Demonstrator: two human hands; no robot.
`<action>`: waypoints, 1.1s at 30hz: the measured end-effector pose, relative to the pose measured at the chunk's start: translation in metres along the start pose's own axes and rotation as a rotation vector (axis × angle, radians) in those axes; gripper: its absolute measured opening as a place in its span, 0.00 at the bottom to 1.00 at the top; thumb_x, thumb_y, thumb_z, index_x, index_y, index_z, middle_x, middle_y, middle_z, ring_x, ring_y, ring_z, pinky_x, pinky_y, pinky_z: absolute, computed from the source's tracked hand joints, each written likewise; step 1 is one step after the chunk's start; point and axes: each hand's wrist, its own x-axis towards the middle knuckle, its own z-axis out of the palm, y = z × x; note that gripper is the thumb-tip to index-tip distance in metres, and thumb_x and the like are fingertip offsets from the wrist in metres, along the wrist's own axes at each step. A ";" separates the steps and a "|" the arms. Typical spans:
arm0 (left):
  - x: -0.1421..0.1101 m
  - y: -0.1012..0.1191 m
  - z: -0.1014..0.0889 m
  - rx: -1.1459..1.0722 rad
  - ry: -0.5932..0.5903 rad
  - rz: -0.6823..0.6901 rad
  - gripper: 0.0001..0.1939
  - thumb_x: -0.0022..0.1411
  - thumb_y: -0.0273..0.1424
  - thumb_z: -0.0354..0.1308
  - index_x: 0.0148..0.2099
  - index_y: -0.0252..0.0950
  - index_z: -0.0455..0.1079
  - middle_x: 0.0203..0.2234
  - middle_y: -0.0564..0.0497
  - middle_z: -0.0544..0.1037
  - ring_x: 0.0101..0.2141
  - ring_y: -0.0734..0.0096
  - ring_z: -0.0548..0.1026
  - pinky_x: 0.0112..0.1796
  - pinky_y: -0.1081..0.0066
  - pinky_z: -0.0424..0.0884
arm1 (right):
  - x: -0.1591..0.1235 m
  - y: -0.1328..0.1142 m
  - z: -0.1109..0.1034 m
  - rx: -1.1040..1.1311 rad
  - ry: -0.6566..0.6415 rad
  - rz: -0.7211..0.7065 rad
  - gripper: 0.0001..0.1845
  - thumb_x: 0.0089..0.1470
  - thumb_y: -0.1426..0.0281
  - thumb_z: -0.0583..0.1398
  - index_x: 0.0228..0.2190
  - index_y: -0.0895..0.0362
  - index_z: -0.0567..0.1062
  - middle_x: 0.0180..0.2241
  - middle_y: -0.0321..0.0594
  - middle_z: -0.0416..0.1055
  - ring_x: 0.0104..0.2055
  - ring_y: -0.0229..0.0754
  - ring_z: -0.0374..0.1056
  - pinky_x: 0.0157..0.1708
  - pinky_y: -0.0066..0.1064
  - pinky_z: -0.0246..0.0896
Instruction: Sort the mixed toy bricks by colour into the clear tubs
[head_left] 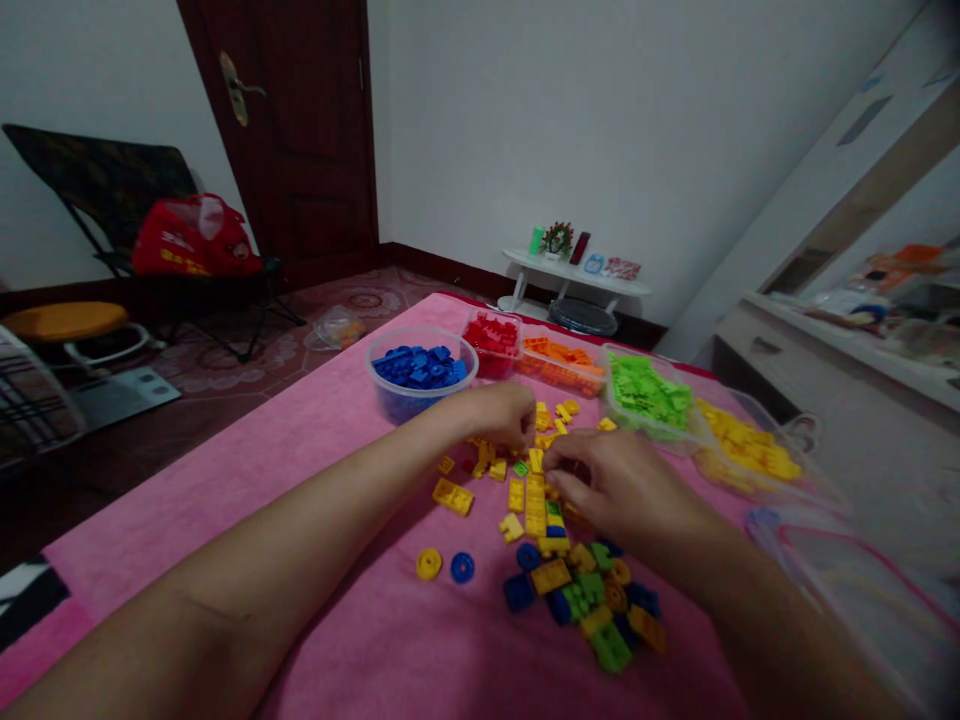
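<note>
My left hand (514, 414) reaches over the yellow toy bricks with its fingers curled downward; whatever they grip is hidden behind the knuckles. Close beside it on the right, my right hand (604, 478) bends its thumb and fingers together over the same pile, and I cannot make out what is between them. A long yellow brick (535, 508) lies just left of the right hand. Around it are a yellow brick (452, 497), a small green piece (520, 468), a yellow wheel (429, 564) and a blue wheel (463, 568). Nearer me sits a mixed heap of bricks (589, 590).
Along the far side of the pink cloth (360, 620) stand tubs of blue bricks (420, 368), red bricks (493, 333), orange bricks (561, 362), green bricks (649, 390) and yellow bricks (746, 445). A clear lid (862, 590) lies at the right.
</note>
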 end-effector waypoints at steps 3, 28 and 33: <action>-0.004 0.012 0.008 0.207 -0.037 -0.060 0.08 0.40 0.22 0.63 0.27 0.36 0.78 0.22 0.49 0.79 0.22 0.69 0.73 0.23 0.76 0.64 | -0.008 0.017 -0.006 -0.108 -0.049 0.111 0.10 0.49 0.73 0.56 0.28 0.55 0.77 0.26 0.40 0.73 0.25 0.36 0.62 0.23 0.29 0.43; 0.009 0.002 0.003 0.079 0.404 0.037 0.07 0.48 0.29 0.57 0.31 0.34 0.75 0.24 0.51 0.77 0.24 0.74 0.71 0.25 0.77 0.61 | -0.008 0.031 0.034 0.032 -0.088 -0.016 0.09 0.44 0.76 0.57 0.29 0.55 0.74 0.31 0.36 0.74 0.31 0.36 0.65 0.27 0.26 0.45; 0.012 0.001 0.002 0.031 0.501 0.077 0.07 0.49 0.29 0.57 0.31 0.33 0.74 0.23 0.52 0.76 0.25 0.74 0.71 0.25 0.77 0.62 | -0.006 0.029 0.038 -0.049 -0.107 0.042 0.09 0.46 0.75 0.58 0.32 0.56 0.75 0.35 0.41 0.75 0.36 0.41 0.67 0.28 0.28 0.45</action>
